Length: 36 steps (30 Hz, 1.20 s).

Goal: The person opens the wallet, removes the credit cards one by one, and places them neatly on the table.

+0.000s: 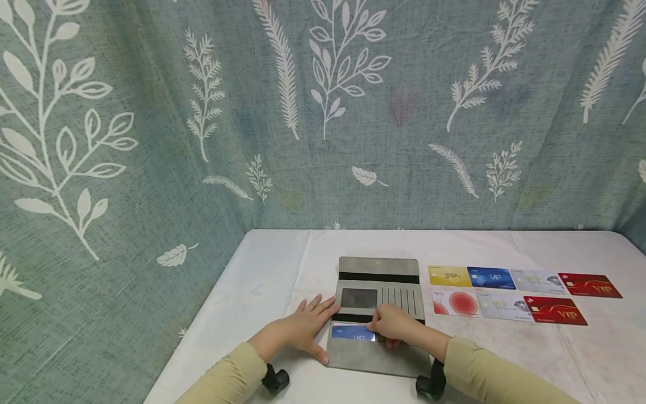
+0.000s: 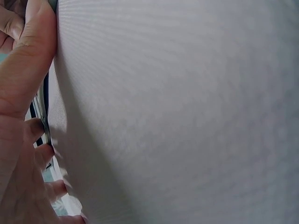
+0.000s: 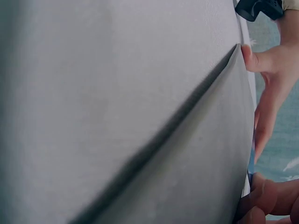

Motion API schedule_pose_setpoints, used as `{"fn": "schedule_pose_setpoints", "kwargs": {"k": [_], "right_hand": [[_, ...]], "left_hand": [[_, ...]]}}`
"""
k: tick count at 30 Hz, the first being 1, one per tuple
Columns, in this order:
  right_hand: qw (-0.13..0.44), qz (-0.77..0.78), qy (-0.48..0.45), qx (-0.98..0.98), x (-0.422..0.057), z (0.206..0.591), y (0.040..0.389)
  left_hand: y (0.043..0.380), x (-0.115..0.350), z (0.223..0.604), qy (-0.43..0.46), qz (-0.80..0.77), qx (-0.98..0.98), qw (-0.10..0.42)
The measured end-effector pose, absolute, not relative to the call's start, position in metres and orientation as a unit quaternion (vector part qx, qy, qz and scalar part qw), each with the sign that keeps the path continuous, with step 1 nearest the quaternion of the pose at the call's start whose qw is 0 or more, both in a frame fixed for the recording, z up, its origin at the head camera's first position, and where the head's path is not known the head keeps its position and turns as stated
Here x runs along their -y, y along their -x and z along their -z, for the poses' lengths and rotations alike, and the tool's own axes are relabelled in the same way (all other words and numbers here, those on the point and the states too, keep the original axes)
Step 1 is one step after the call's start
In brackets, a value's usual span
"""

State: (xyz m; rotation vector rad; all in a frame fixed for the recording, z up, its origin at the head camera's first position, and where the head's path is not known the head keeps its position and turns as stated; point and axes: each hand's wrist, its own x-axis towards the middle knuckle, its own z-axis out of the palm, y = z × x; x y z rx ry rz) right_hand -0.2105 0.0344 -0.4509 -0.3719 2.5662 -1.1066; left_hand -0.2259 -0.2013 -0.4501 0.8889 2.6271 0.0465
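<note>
One blue card's [image 1: 351,334] long axis parallels the wallet's [image 1: 373,359] near edge, right end pinched by our right hand [image 1: 397,324], our left hand [image 1: 305,328] spread at the left edge.

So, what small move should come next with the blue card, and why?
Probably the right hand should ease the blue card deeper into the lower pocket of the wallet: part of the card shows above the pocket's edge, that hand is at its right end, and the left hand touches the wallet's left side.
</note>
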Motion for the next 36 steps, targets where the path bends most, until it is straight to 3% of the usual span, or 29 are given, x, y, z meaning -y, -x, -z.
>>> {"fn": "schedule_pose_setpoints", "kwargs": {"k": [14,21,36], "right_hand": [[0.181,0.450,0.106,-0.868,-0.040,0.458,0.216],[0.219,0.504,0.077,-0.832,-0.044,0.452,0.216],[0.207,0.585,0.105,-0.777,-0.051,0.457,0.209]], "left_hand": [[0.225,0.200,0.447,-0.314,-0.013,-0.932,0.182],[0.225,0.201,0.447,-0.318,-0.016,-0.930,0.182],[0.227,0.201,0.451,-0.310,-0.021,-0.933,0.182]]}}
